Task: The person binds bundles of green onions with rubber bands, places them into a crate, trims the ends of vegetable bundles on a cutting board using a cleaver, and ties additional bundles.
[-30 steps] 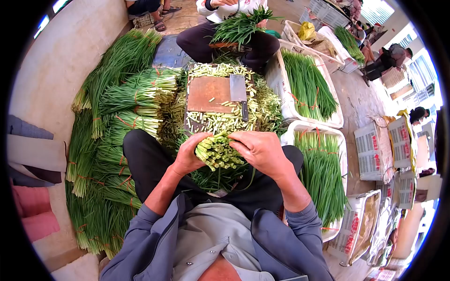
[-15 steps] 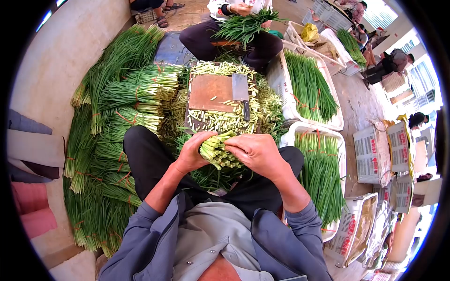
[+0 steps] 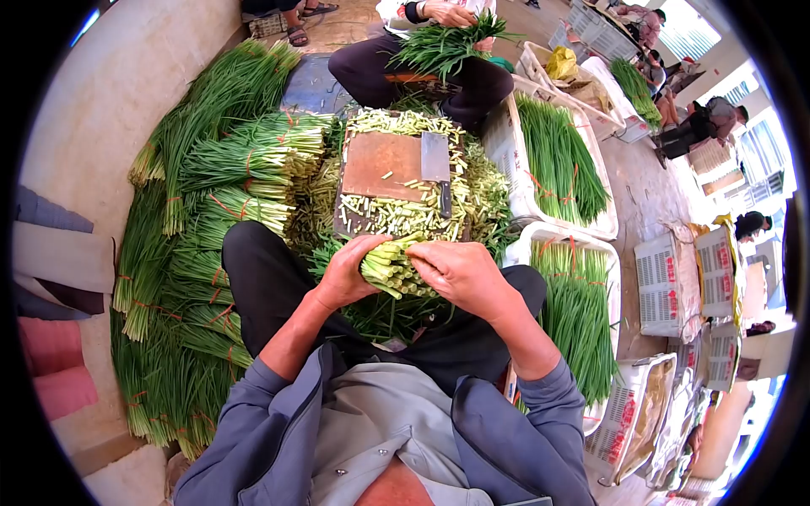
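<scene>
A bunch of garlic chives [image 3: 391, 267] is held over my lap, its pale cut stem ends facing up towards me. My left hand [image 3: 344, 274] wraps round the bunch from the left side. From the right, the fingers of my right hand [image 3: 460, 271] are closed at the stem ends; the fingertips are partly hidden. Just beyond my hands is a chopping board [image 3: 381, 167] with cut stem pieces [image 3: 401, 221] strewn around it. On the board's right side a cleaver [image 3: 435, 164] lies flat, handle towards me.
Tied chive bundles [image 3: 245, 160] are piled on the left along the wall. White crates [image 3: 614, 278] of chives stand to my right. Opposite me sits a co-worker [image 3: 363, 72] holding loose chives [image 3: 447, 49]. More crates [image 3: 658, 287] and people are further right.
My hands stay round the bunch with only slight finger movement, and its stem ends have shifted a little. The co-worker's hand has moved slightly over the chives there.
</scene>
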Action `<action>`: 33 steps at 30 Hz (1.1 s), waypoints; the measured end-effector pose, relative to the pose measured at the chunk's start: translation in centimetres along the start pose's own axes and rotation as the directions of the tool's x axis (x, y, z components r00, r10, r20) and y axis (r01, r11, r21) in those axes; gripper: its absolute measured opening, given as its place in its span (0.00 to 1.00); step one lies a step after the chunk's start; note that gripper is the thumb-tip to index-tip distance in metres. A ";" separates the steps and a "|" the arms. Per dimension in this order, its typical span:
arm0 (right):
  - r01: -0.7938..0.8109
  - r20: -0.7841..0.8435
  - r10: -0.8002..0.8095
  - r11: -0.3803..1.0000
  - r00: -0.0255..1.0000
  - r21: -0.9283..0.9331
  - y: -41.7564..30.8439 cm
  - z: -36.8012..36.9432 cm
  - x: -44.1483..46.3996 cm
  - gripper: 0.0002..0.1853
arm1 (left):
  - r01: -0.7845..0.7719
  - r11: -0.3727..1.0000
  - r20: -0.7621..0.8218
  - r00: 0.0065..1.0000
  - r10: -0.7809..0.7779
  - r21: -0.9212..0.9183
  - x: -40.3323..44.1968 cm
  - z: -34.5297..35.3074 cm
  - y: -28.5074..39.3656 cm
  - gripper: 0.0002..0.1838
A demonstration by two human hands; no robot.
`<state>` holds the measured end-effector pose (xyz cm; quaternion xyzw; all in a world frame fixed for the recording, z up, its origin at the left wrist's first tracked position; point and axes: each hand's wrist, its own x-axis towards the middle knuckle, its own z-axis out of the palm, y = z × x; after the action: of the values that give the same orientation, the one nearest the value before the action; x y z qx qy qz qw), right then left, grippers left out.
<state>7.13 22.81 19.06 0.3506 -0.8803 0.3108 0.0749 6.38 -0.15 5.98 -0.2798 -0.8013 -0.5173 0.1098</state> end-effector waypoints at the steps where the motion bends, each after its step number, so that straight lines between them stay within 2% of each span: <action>1: -0.004 0.023 0.004 1.000 1.000 -0.011 0.2 0.1 -0.1 0.09 | -0.002 1.000 0.002 1.000 0.002 -0.001 0.0 0.0 0.1 0.42; 6: 0.002 0.061 0.003 0.996 0.998 -0.092 0.4 -0.5 0.0 0.07 | -0.001 0.999 0.006 1.000 0.000 0.041 0.1 0.4 0.0 0.42; 8: 0.040 0.154 -0.004 0.972 0.988 -0.230 0.4 -0.8 0.2 0.07 | -0.007 0.999 0.015 1.000 0.006 0.045 0.2 0.4 0.0 0.42; 12: 0.066 0.222 0.000 0.955 0.975 -0.288 0.9 -0.4 0.5 0.05 | 0.013 1.000 0.041 0.999 -0.014 0.025 0.2 0.6 0.4 0.42; 14: 0.118 0.109 -0.097 0.969 0.989 -0.216 1.6 0.4 0.4 0.05 | 0.030 1.000 0.041 0.999 -0.030 0.007 -0.1 0.6 0.5 0.43; 15: 0.121 0.112 -0.099 0.969 0.989 -0.214 1.7 0.4 0.5 0.05 | 0.039 0.999 0.049 0.998 -0.039 0.006 -0.1 0.6 0.4 0.43; 17: 0.052 -0.001 -0.052 0.995 0.999 -0.085 1.9 0.3 0.6 0.04 | 0.050 0.999 0.058 0.997 -0.050 0.006 -0.2 0.5 0.3 0.44; 18: -0.011 -0.119 0.004 0.999 0.993 -0.054 1.9 0.0 0.6 0.03 | 0.067 0.998 0.064 0.996 -0.066 -0.005 -0.2 0.4 0.4 0.44; 19: -0.073 -0.225 0.085 0.996 0.971 0.060 1.2 -1.3 0.8 0.04 | 0.085 0.996 0.069 0.994 -0.084 -0.015 -0.2 0.3 0.4 0.44; 20: -0.230 -0.205 0.260 0.960 0.943 0.160 1.2 -2.5 0.4 0.04 | 0.089 0.996 0.067 0.994 -0.088 -0.015 -0.3 0.2 0.3 0.44; 21: -0.378 -0.168 0.425 0.890 0.889 0.253 1.1 -3.7 -0.1 0.05 | 0.129 0.991 0.051 0.991 -0.127 -0.036 -0.2 0.2 0.2 0.43; 22: -0.419 -0.105 0.466 0.857 0.878 0.299 0.5 -4.6 -0.5 0.05 | 0.166 0.984 0.036 0.986 -0.164 -0.057 -0.2 0.1 0.1 0.43; 23: -0.413 -0.107 0.461 0.859 0.881 0.301 0.3 -4.1 -1.0 0.05 | 0.164 0.985 0.033 0.986 -0.162 -0.052 -0.1 0.0 0.0 0.43; 25: -0.281 0.120 0.256 0.815 0.959 0.507 0.3 -2.3 -2.7 0.05 | 0.260 0.952 -0.132 0.951 -0.281 -0.159 0.4 -0.2 -0.3 0.43; 26: -0.326 0.243 0.236 0.828 0.941 0.457 0.5 -0.7 -3.5 0.06 | 0.290 0.914 -0.163 0.925 -0.344 -0.282 0.8 -0.4 -1.0 0.43; 27: -0.359 0.360 0.215 0.842 0.908 0.402 0.9 1.8 -4.5 0.07 | 0.284 0.840 -0.163 0.904 -0.395 -0.462 1.3 -0.9 -1.7 0.38; 29: -0.386 0.527 0.223 0.896 0.820 0.221 2.8 8.0 -7.3 0.09 | 0.254 0.658 -0.149 0.858 -0.492 -0.708 2.4 -2.5 -2.0 0.32; 30: -0.315 0.644 0.188 0.945 0.742 0.086 4.2 10.9 -8.9 0.13 | 0.219 0.605 -0.157 0.848 -0.506 -0.766 2.9 -3.5 -1.7 0.29; 31: -0.217 0.746 0.174 0.975 0.643 -0.041 5.4 13.4 -9.9 0.17 | 0.195 0.630 -0.187 0.853 -0.488 -0.752 3.4 -4.4 -1.8 0.29; 33: -0.196 0.774 0.170 0.979 0.610 -0.061 7.0 15.6 -10.9 0.25 | 0.112 0.590 -0.249 0.832 -0.495 -0.800 3.9 -5.8 -2.0 0.30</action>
<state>11.90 23.64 -0.63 0.3594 -0.8530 0.1490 -0.3479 1.44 -4.59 8.82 -0.0268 -0.4986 -0.8635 0.0709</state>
